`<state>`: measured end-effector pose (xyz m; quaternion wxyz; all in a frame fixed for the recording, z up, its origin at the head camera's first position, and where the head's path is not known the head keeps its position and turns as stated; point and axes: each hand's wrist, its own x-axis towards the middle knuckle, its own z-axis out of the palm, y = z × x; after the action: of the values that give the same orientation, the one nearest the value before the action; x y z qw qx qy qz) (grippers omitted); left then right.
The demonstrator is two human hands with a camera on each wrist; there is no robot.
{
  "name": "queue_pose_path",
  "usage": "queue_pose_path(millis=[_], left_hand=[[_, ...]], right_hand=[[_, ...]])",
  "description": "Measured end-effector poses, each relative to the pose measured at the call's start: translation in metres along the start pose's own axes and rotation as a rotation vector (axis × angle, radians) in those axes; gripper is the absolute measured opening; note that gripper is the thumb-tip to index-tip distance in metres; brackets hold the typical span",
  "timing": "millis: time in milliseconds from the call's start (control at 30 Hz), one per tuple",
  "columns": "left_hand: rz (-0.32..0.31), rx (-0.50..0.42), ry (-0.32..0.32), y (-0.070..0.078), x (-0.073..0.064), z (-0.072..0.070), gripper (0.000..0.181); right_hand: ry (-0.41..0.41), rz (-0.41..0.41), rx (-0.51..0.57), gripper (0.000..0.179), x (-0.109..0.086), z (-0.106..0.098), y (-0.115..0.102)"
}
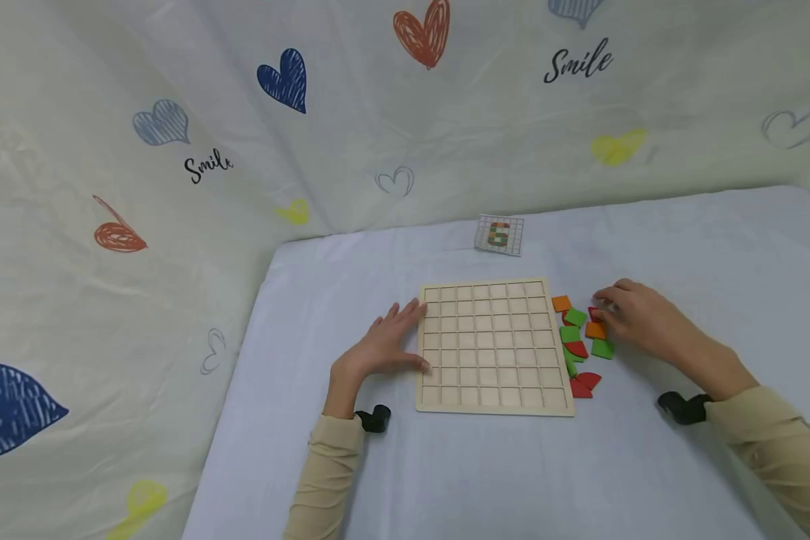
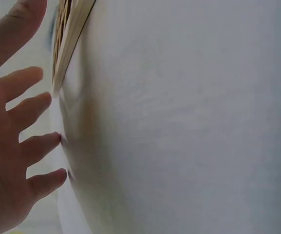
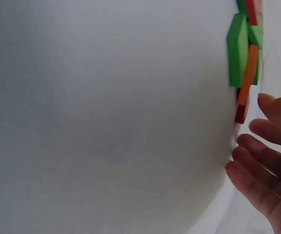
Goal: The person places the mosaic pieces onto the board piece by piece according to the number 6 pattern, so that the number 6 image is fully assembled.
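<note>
A pale wooden grid board (image 1: 488,412) lies flat on the white-covered table. At its left edge my left hand (image 1: 386,347) rests with fingers spread, thumb and fingertips at the frame; in the left wrist view that hand (image 2: 9,131) shows straight, separated fingers. Beside the board's right edge lie loose flat pieces: a green square (image 1: 603,349), an orange square (image 1: 595,331), a red quarter-round piece (image 1: 589,378) and several others. Over the far right of this group hovers my right hand (image 1: 648,319), fingers loosely bent. Nothing shows between its fingers (image 3: 254,180) in the right wrist view.
Behind the board, a small pattern card (image 1: 499,235) with a coloured grid picture lies on the table (image 1: 324,300). A white cloth (image 1: 351,120) printed with hearts and the word Smile hangs behind and to the left. Dark wrist devices (image 1: 376,418) sit at both sleeves.
</note>
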<state>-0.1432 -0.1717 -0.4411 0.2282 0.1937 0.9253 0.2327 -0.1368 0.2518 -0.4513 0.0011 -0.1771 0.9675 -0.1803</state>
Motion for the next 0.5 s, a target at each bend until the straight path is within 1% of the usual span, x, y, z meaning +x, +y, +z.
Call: queue_pose_path(millis=[67,133,300,400,500], left_hand=[[-0.001,-0.021,-0.012,-0.0006,-0.0004,-0.0004,0.113],[-0.003,-0.016,-0.022,-0.0014,-0.0001,0.0005,0.115],[-0.005,0.044,-0.021,-0.0027,0.0009,0.0048,0.118],[-0.019,0.057,-0.009,-0.0021,0.0004,0.0057,0.119],[-0.036,0.060,-0.011,-0.0011,0.0004,0.0062,0.120]], right_hand=[[-0.009,0.023,0.008,0.027,0.0008,0.0002,0.0018],[-0.015,0.035,0.014,0.026,0.0007,0.0005,0.0025],[-0.012,0.039,0.027,0.023,-0.0003,0.0024,0.0024],[-0.001,0.034,0.027,0.021,-0.0002,0.0033,0.0017],[-0.001,0.034,0.021,0.021,-0.0003,0.0030,0.0009]])
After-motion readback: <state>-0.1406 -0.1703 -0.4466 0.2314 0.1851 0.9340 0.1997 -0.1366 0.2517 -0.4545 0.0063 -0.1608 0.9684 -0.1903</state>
